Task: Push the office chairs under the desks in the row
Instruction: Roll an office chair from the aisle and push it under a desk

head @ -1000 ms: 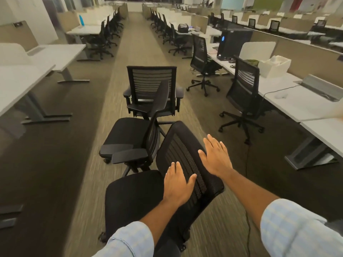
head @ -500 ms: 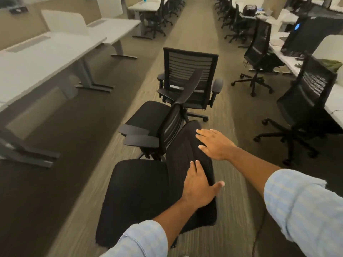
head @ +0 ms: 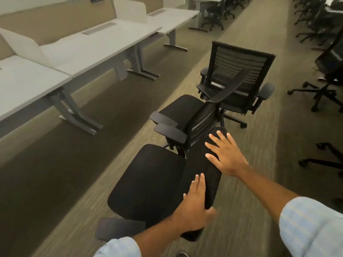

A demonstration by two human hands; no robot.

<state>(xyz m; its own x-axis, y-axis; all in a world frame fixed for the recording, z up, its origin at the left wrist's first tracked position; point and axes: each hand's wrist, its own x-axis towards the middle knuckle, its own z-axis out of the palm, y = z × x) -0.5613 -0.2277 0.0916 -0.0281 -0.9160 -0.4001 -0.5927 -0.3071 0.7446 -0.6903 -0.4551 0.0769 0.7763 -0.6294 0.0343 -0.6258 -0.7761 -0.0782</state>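
A black mesh office chair point(head: 148, 184) stands in the aisle just in front of me, its seat turned left toward the white desks point(head: 78, 52). My left hand point(head: 194, 206) grips the near end of its backrest top, thumb behind it. My right hand point(head: 224, 154) lies flat with spread fingers on the far end of the same backrest. A second black chair point(head: 185, 115) touches it just beyond, also facing left. A third black chair point(head: 239, 75) stands further up the aisle with its slatted back toward me.
The desk row runs along the left with grey metal legs point(head: 74, 112) and white divider panels point(head: 130, 10). More black chairs point(head: 328, 75) and their wheeled bases point(head: 323, 162) stand on the right. Carpeted floor lies between the aisle and the desks.
My view has swung left toward the desk row. The near chair has rotated so its seat faces the desks. My left hand has shifted to the near end of the backrest and closed on it.
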